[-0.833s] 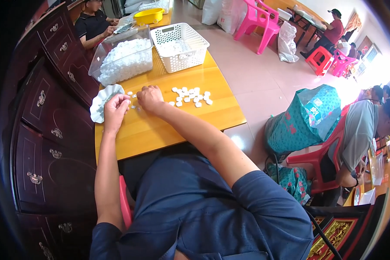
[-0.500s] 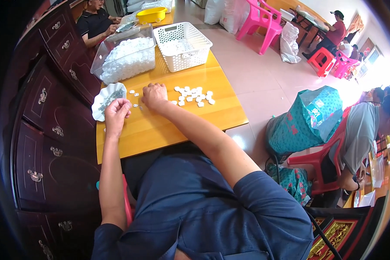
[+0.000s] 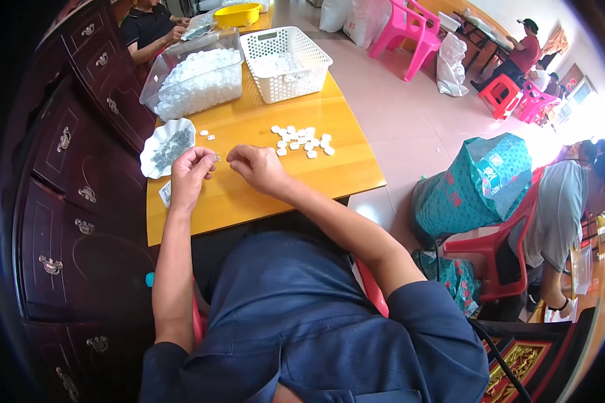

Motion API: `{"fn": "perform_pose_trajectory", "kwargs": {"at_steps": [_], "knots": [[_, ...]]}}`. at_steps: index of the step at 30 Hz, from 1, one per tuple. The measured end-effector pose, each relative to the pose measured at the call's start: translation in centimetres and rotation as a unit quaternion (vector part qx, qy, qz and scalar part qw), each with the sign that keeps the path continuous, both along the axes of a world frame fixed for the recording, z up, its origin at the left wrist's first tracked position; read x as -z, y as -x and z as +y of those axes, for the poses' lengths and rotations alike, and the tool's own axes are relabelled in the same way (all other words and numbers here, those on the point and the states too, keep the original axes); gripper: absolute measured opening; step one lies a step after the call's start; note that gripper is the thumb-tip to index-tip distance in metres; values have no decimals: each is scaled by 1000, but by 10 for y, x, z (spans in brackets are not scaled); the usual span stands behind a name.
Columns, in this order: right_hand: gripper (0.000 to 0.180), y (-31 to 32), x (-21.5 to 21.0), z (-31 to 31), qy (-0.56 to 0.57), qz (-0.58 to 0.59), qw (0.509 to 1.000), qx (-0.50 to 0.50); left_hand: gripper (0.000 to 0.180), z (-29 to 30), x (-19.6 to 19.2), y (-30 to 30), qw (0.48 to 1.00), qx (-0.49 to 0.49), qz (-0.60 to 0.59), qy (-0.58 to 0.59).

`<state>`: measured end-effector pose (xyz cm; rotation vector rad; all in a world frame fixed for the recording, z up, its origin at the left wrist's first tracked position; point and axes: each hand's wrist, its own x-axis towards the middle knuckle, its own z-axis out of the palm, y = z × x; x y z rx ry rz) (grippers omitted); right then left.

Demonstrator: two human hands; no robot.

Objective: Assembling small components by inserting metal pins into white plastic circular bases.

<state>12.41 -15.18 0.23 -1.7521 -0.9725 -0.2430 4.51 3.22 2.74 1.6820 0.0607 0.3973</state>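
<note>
My left hand [image 3: 191, 176] is closed in a pinch, with a small shiny metal piece [image 3: 217, 158] showing at its fingertips. Facing it a short gap away, my right hand [image 3: 261, 168] has its fingers curled together; what they hold, if anything, is too small to make out. Beside the left hand lies a white scalloped dish [image 3: 149, 161] with many small grey metal pieces [image 3: 171, 148] in it. Two small white plastic pieces [image 3: 204, 133] lie just beyond my hands. To the right of my right hand, several rounded white plastic pieces [image 3: 302, 141] are spread in a loose group.
A clear bin [image 3: 202, 97] heaped with white pieces and a white perforated basket [image 3: 296, 87] stand on the far part of the wooden table [image 3: 262, 205]. A dark drawer cabinet [image 3: 81, 181] borders the left. A teal bag [image 3: 464, 185] stands at right; other people sit nearby.
My right hand has drawn back toward me, its fingers now curled near the left fingertips. The small white piece and metal bits between my hands no longer show on the table.
</note>
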Motion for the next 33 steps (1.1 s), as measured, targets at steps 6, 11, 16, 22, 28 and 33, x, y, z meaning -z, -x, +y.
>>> {"fn": "perform_pose_trajectory", "kwargs": {"at_steps": [6,11,16,22,28,33], "knots": [[15,20,4,-15,16,125,992,-3,13,-20,2,-1,999,42,27,-15],[18,17,14,-12,-33,217,975,-31,15,-26,5,0,997,48,42,-40],[21,12,18,-18,-86,342,923,-155,16,-32,4,3,997,64,33,-40],[17,13,13,-23,-124,499,831,-212,16,-37,2,5,995,76,11,-59],[15,9,14,-23,-132,510,824,-211,11,-35,-4,4,992,98,9,-81],[16,9,16,-17,-124,500,829,-219,7,-32,-3,4,993,95,8,-68]]}}
